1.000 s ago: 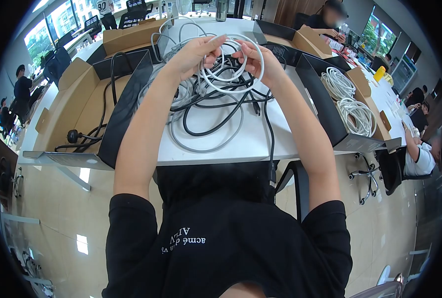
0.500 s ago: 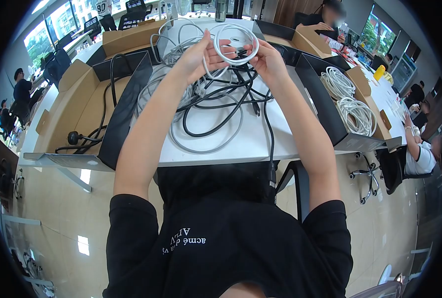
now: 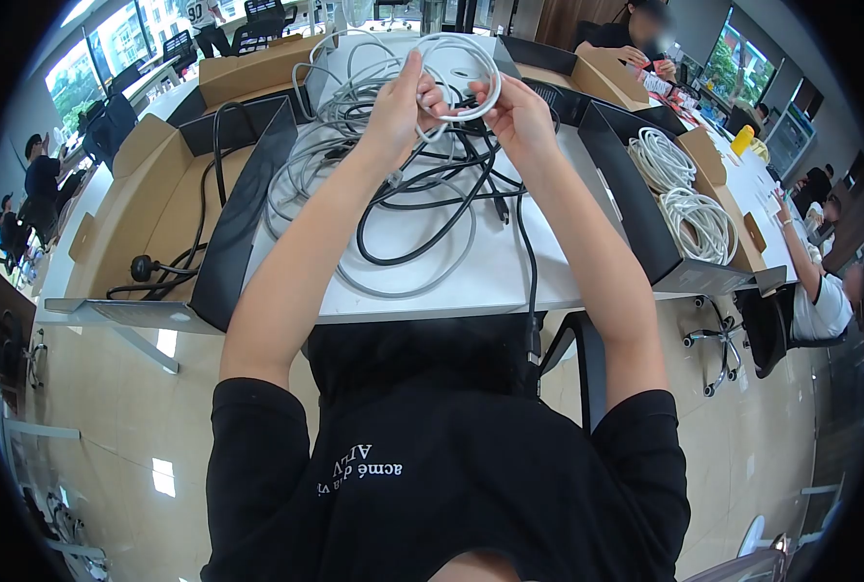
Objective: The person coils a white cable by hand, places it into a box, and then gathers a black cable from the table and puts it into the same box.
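A looped white cable (image 3: 496, 81) is held up over the far part of the table between both hands. My right hand (image 3: 519, 112) pinches the right side of the loops with its fingertips. My left hand (image 3: 403, 107) has its fingers curled round the cable at the left side of the loops, thumb pointing up. Beneath and beside the hands lies a tangle of grey-white cables (image 3: 282, 194). Black cables (image 3: 393, 262) cross over it, and one runs down past the table's front edge.
On the left stands an open black box (image 3: 247, 218) with a black plug cable (image 3: 144, 269) inside. An open box (image 3: 626, 209) on the right holds coiled white cables (image 3: 699, 225). Two more open boxes stand farther back. Several people sit or stand around the room.
My left hand has gone from spread fingers to curled round the cable and shifted slightly right. The loops have tilted and moved a little up and left. My right hand keeps its pinch.
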Motion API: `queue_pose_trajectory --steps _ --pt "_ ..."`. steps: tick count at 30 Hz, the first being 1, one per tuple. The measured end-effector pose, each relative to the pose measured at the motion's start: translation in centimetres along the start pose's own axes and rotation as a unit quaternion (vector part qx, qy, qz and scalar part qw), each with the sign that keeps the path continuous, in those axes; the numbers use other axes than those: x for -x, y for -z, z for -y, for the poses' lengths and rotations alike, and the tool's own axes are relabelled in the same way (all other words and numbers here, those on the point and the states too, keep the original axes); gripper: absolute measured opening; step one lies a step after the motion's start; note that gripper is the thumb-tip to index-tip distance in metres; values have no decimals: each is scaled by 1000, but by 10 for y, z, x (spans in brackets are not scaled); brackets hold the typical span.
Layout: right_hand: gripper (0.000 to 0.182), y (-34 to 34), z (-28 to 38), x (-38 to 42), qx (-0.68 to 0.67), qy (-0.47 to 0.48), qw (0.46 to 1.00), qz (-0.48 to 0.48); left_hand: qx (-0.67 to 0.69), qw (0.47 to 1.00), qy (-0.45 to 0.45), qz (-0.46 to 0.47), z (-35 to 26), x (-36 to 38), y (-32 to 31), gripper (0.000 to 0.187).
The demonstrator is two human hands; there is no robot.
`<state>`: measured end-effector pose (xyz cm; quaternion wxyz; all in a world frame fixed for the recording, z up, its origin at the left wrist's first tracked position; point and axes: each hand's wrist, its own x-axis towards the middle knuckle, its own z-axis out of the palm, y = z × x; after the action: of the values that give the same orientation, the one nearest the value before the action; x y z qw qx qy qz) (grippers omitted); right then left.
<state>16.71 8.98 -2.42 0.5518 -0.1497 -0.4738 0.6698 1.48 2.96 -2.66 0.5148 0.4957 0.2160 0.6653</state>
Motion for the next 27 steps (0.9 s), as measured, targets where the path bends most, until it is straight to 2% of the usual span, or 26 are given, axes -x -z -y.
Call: queue_pose_trajectory --steps 2,5,8,11,17,20,23,27 --pt "24 -5 1 2 11 -6 1000 19 -107 989 -54 -85 0 2 -4 44" --pt "26 -10 4 8 130 -4 989 68 -149 978 -80 -120 -1 -1 7 44" --pt "29 0 -1 2 234 -14 967 101 -227 965 -60 -114 -3 0 8 45" --pt "30 6 4 0 209 -55 972 92 -190 975 -47 -107 3 -2 7 47" --pt "21 1 2 3 86 -34 996 21 -117 986 54 -106 6 0 6 65" --pt "18 -1 -5 3 54 -31 998 -1 -128 985 91 -71 16 -2 4 74" --pt "16 -2 -5 5 29 -40 999 18 -159 984 79 -2 14 3 -6 74" --pt "15 -7 -5 7 20 -47 997 62 -96 994 50 -28 13 1 1 70"
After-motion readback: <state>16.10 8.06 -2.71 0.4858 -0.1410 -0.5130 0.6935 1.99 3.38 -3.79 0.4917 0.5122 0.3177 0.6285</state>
